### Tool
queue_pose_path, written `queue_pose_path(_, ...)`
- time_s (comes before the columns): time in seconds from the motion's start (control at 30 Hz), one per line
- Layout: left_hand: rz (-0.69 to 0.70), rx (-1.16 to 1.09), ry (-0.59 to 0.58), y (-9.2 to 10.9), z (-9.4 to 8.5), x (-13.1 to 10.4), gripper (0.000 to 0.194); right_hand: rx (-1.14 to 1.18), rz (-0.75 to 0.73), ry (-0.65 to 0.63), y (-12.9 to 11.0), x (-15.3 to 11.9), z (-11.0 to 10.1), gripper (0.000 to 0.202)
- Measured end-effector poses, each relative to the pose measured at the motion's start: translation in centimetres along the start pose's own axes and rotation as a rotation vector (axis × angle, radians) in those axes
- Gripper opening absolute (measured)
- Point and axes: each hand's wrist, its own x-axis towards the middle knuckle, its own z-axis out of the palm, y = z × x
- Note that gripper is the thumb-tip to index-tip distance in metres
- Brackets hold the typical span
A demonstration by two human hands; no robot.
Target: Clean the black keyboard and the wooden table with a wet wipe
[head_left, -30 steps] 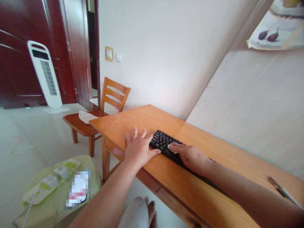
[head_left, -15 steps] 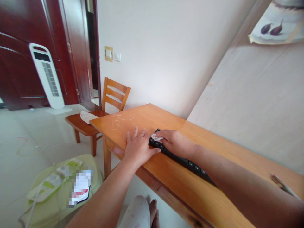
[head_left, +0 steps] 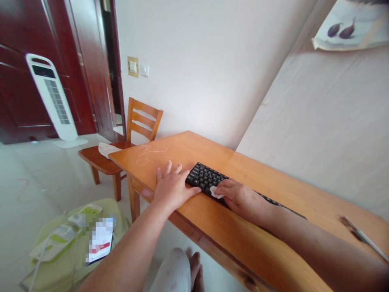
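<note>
A black keyboard lies along the wooden table, its left end showing and its middle covered by my right arm. My right hand is closed on a crumpled white tissue, which touches the keys near the front edge. At the keyboard's left end rests my left hand, fingers spread on the tabletop and thumb against the keyboard's front corner.
Thin brushes or pens lie at the table's right. A chair with a white cloth stands beyond the left end. Below left, a pale green stool bears a phone and power strips. A tower fan stands by the door.
My right hand has slid the tissue rightward and toward me along the keyboard, uncovering more left-end keys. My left hand stays beside the keyboard's end. The view has shifted slightly.
</note>
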Motion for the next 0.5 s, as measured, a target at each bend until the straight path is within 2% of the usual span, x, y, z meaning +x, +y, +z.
queue_pose_path(0.13, 0.007, -0.005, -0.019, 0.1, -0.3, 0.0, 0.070, -0.019, 0.089, -0.078, 0.5, -2.2, -1.7, 0.031)
queue_pose_path(0.27, 0.008, -0.005, -0.031, 0.2, -0.5, 0.0, 0.070, -0.017, 0.114, -0.004, 0.0, -1.3, -2.6, 0.031)
queue_pose_path(0.4, 0.009, -0.009, -0.026, 0.2, -0.6, 0.0, 0.069, -0.005, 0.028, 0.094, -1.4, 1.8, -1.1, 0.036)
queue_pose_path(0.5, -0.003, -0.020, -0.034, 0.3, -0.7, -0.1, 0.067, -0.048, -0.032, 0.075, -2.1, 3.3, 0.4, 0.036)
